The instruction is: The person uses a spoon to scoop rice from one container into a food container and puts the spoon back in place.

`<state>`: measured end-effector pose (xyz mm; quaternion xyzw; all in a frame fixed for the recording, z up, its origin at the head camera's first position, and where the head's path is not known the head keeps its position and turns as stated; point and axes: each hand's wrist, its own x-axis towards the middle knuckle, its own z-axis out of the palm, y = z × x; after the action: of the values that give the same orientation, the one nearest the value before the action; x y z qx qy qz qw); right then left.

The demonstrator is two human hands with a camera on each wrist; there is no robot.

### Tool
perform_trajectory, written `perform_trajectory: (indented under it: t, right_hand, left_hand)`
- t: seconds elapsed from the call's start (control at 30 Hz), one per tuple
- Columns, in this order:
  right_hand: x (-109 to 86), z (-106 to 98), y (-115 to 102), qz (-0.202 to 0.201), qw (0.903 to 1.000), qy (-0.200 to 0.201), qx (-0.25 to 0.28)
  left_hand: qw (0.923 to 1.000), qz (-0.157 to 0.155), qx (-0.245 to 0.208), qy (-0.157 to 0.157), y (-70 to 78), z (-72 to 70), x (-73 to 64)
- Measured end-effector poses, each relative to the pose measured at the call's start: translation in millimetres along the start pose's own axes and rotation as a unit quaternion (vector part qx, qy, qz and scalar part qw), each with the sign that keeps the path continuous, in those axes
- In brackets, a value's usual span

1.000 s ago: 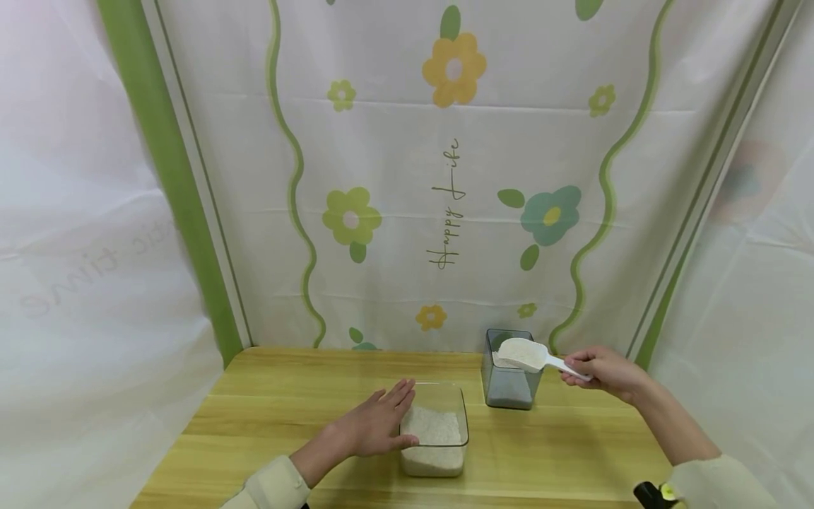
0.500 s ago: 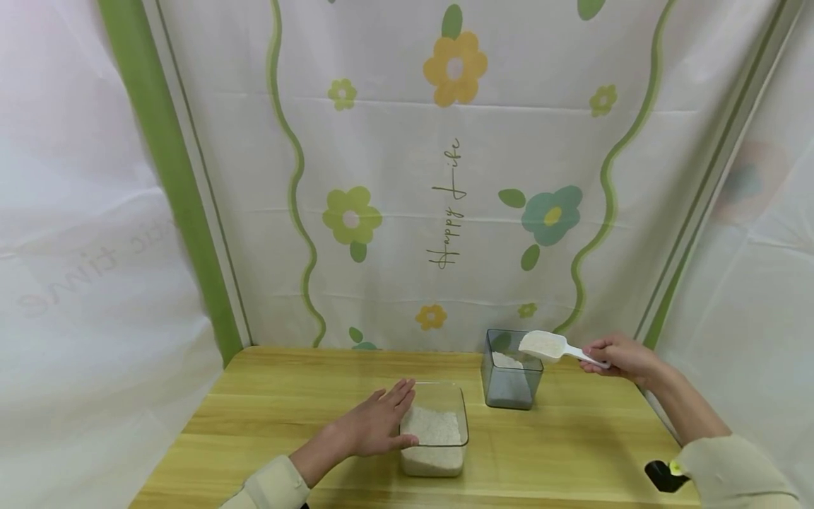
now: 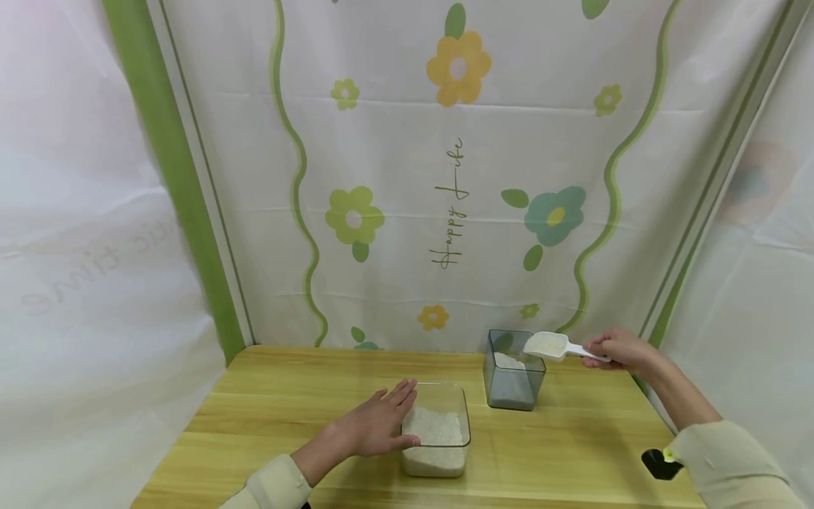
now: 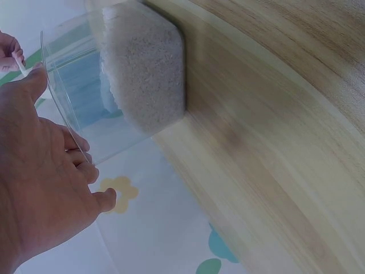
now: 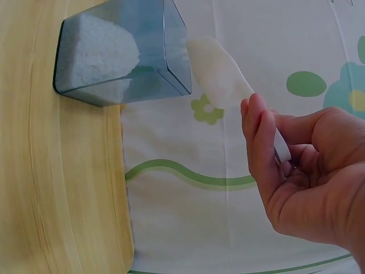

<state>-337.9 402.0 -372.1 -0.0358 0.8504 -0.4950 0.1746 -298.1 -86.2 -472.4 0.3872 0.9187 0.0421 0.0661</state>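
Note:
My right hand [image 3: 626,351] pinches the handle of a white scoop [image 3: 559,346], which carries a load of white rice-like grains. The scoop's bowl hangs at the right rim of a blue-grey tinted container [image 3: 516,396], partly filled with similar white grains piled unevenly. My left hand [image 3: 375,428] rests at the left side of a clear container [image 3: 435,447], fingers extended along its rim and thumb at the near corner. White grains [image 4: 148,68] fill the lower part of that container, seen through its wall in the left wrist view.
Both containers stand on a wooden table [image 3: 286,403], the tinted one farther back and to the right. A white flower-patterned curtain [image 3: 394,155] hangs behind the table's back edge, with more sheeting at both sides. A black device [image 3: 661,464] sits by the right sleeve.
The scoop has shifted right, from above the tinted container's opening to its right rim. Its heap looks lower, and the grains inside that container show more. My left hand has stayed in place.

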Motion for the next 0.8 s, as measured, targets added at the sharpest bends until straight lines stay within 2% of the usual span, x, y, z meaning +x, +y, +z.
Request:
perform_trajectory:
  t: [0.2, 0.3, 0.6, 0.8]
  right_hand:
    - [1.6, -0.3, -3.9, 0.0, 0.9993, 0.015, -0.033]
    - [1.4, 1.5, -6.1, -0.013, 0.9984, 0.019, -0.052]
    - [-0.4, 16.2, -18.2, -0.039, 0.9915, 0.057, -0.111]
    - [1.1, 23.4, -24.1, -0.055, 0.9882, 0.068, -0.126]
  left_hand:
    - [1.0, 0.0, -0.002, 0.0, 0.3, -0.6, 0.1]
    - [1.0, 0.001, 0.001, 0.001, 0.1, -0.9, -0.3]
    - [1.0, 0.001, -0.005, -0.002, 1.2, -2.2, -1.3]
    - [1.0, -0.006, -0.005, -0.002, 3.0, -2.8, -1.9]
